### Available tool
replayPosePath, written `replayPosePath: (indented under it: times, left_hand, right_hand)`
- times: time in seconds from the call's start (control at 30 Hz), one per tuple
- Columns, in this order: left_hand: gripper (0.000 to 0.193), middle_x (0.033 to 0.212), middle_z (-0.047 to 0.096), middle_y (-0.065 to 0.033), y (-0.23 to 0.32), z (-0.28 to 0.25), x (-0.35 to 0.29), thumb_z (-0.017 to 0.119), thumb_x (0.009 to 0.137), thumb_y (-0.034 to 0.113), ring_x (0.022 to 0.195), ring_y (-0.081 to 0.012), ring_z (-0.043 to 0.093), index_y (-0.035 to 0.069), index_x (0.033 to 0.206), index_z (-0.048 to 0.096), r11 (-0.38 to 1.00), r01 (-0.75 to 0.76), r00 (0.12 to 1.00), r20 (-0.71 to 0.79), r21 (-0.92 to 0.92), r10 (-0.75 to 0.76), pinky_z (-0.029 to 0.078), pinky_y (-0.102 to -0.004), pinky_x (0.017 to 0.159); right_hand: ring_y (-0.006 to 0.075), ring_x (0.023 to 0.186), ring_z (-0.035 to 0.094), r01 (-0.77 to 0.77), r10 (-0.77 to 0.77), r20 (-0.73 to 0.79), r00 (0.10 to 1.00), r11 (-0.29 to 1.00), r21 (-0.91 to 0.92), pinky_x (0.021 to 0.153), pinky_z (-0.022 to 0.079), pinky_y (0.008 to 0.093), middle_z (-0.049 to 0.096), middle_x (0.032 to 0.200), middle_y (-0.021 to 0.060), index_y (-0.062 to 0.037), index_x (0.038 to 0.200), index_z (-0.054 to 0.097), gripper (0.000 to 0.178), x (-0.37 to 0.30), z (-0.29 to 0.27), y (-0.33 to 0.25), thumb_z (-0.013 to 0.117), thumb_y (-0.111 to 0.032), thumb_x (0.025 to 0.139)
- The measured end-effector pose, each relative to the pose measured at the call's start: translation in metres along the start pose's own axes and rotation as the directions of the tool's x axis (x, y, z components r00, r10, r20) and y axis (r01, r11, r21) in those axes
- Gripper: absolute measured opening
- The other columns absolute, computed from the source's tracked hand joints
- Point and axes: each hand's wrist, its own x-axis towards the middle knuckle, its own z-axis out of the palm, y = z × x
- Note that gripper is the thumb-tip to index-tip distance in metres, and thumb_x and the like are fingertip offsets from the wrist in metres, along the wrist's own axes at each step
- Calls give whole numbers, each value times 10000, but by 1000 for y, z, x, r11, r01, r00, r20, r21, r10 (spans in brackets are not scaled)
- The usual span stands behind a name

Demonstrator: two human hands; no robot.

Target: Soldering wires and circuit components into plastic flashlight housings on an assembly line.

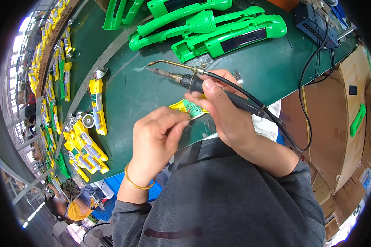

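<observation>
My right hand (231, 109) is wrapped round a soldering iron (193, 82) with a brass solder-feed tube along its top. The iron's tip points left, away from the board, and a thin wisp of smoke hangs near it. Below the iron lies a yellow housing (177, 106) with a small green circuit board (195, 108) in it. Some right fingertips come close to the housing's upper edge. My left hand (154, 133) has thumb and forefinger pinched at the board's lower left corner; what sits between them is hidden.
Green plastic shells (214, 33) are piled at the table's far side. Yellow assemblies with cells (84, 148) lie at left, near a lamp reflector (88, 120). A blue control box (313, 24) stands far right, its black cable looping down. A cardboard box (329, 127) sits right.
</observation>
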Motion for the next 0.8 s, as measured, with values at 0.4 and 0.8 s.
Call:
replayPosePath:
  times: [0.4,0.8]
  left_hand:
    - [39,652,548,-80,7,17,9,677,722,0,538,-188,545,10,752,654,982,165,986,-29,96,-163,431,-290,509]
    - [46,647,585,-97,18,9,24,657,687,12,531,-176,569,-6,729,664,957,105,987,92,270,-134,456,-283,527]
  right_hand:
    - [182,646,610,182,-184,27,983,926,-331,563,525,294,595,819,119,1,1033,479,308,-29,-54,-47,581,-246,880]
    - [112,629,580,132,17,198,980,689,-713,569,456,231,574,733,63,-1,848,543,181,-23,-77,-93,658,-69,727]
